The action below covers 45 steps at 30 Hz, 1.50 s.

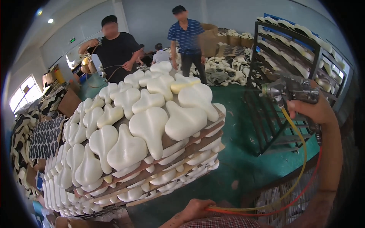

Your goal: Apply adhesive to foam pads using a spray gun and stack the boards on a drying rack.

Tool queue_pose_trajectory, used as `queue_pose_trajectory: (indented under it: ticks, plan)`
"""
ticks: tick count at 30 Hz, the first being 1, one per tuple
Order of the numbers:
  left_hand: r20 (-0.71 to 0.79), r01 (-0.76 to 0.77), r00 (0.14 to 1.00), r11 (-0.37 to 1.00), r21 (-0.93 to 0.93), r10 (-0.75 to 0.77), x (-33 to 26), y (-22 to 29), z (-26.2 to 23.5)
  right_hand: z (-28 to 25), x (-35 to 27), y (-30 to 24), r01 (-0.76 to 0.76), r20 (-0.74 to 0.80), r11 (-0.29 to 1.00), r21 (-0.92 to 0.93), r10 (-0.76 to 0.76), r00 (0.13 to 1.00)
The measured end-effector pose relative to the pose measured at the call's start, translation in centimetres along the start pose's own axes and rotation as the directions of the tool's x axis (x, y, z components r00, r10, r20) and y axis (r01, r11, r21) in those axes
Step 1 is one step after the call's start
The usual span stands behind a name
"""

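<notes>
My right hand [318, 107], raised at the right, is closed around the grip of a metal spray gun [274, 89]. The gun's nozzle points left, toward the stack. A yellow hose [305, 152] and a red hose [310, 190] hang from the gun and curve down to my left hand [198, 209]. That hand is closed on both hoses low in the middle. Ahead to the left, many white foam saddle pads [149, 124] lie on top of a stack of brown boards [161, 149], apart from both hands. More pads show between the layers.
A dark metal rack [256, 110] with pads on its shelves stands at the right on the green floor [235, 152]. Beyond the stack are a person in black [121, 49] holding a thin hose and a person in a striped shirt [186, 37]. Piled pads [228, 70] lie behind.
</notes>
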State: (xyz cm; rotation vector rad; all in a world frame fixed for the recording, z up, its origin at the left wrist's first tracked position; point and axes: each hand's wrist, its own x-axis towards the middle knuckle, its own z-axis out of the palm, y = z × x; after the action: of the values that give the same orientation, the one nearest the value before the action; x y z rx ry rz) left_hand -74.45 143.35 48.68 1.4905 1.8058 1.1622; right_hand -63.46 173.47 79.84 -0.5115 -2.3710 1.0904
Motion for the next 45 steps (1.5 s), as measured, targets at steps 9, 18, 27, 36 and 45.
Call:
queue_pose_trajectory:
  ticks: [9,18,27,36,45]
  plan:
    - [-0.035,0.123,0.992,0.987,0.101,-0.120,0.8,-0.1,0.6,-0.1,3.1,2.2,0.061,0.146,0.990,0.127,-0.079,0.986]
    - [-0.042,0.160,0.987,0.983,0.092,-0.156,2.2,-0.2,0.9,1.2,12.0,3.0,0.159,0.081,0.977,0.140,-0.172,0.982]
    - [-0.061,0.205,0.978,0.976,0.078,-0.200,3.0,-0.8,-1.3,3.5,16.8,3.2,0.225,0.129,0.961,0.163,-0.247,0.960]
    - [-0.004,0.112,0.994,0.993,0.025,-0.112,3.1,-4.4,-4.4,8.3,18.1,0.0,0.146,0.284,0.973,0.178,-0.193,0.939]
    - [-0.102,0.204,0.975,0.978,0.054,-0.197,1.8,-6.1,-6.9,12.1,21.5,-2.6,0.247,0.343,0.950,0.190,-0.300,0.890]
